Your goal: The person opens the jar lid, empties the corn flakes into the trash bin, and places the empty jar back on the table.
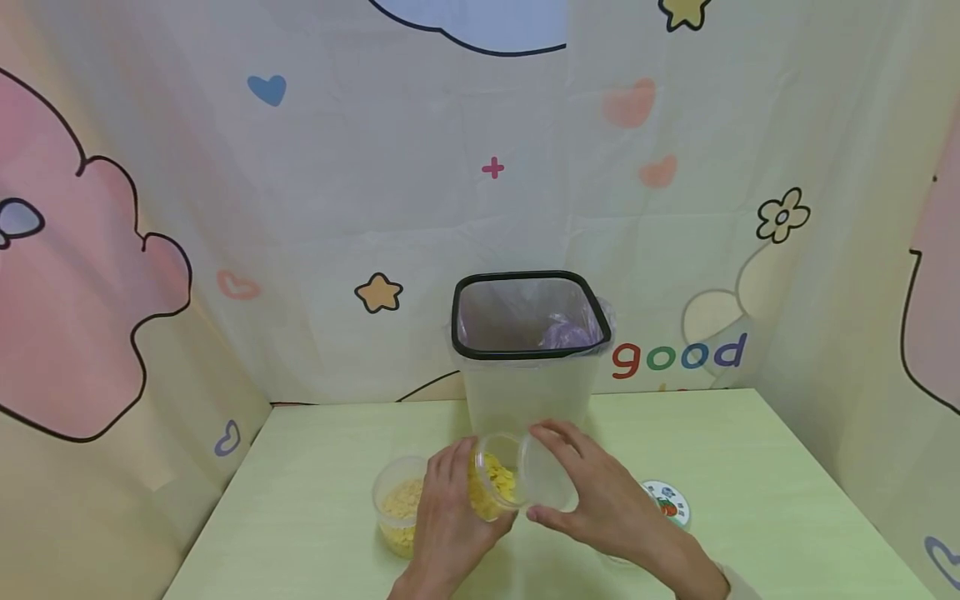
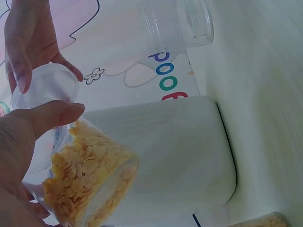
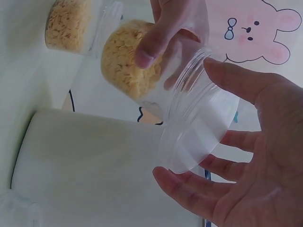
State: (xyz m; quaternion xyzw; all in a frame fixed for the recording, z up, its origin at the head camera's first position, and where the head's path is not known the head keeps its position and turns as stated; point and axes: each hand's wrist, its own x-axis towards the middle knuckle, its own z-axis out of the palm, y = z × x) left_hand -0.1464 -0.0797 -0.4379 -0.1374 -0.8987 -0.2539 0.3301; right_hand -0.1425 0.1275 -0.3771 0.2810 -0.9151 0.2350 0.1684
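My left hand (image 1: 453, 508) grips a clear plastic jar (image 2: 90, 175) partly filled with yellow flakes, thumb on one side and fingers on the other. The jar is tilted, its mouth turned toward my right hand (image 1: 611, 500). Between thumb and fingertips, that right hand holds a round translucent lid (image 3: 208, 123) by its rim. The lid stands at the jar's mouth, close to the rim; whether they touch I cannot tell. A second jar of flakes (image 1: 399, 512) stands upright on the table, just left of my left hand and partly hidden by it.
Behind the hands stands a pale waste bin (image 1: 525, 392) with a black rim and a purplish liner. Right of it, partly behind my right hand, are a printed round lid (image 1: 667, 504) and a clear jar (image 2: 180, 23). A patterned cloth (image 1: 337, 192) hangs behind the pale green table (image 1: 315, 492).
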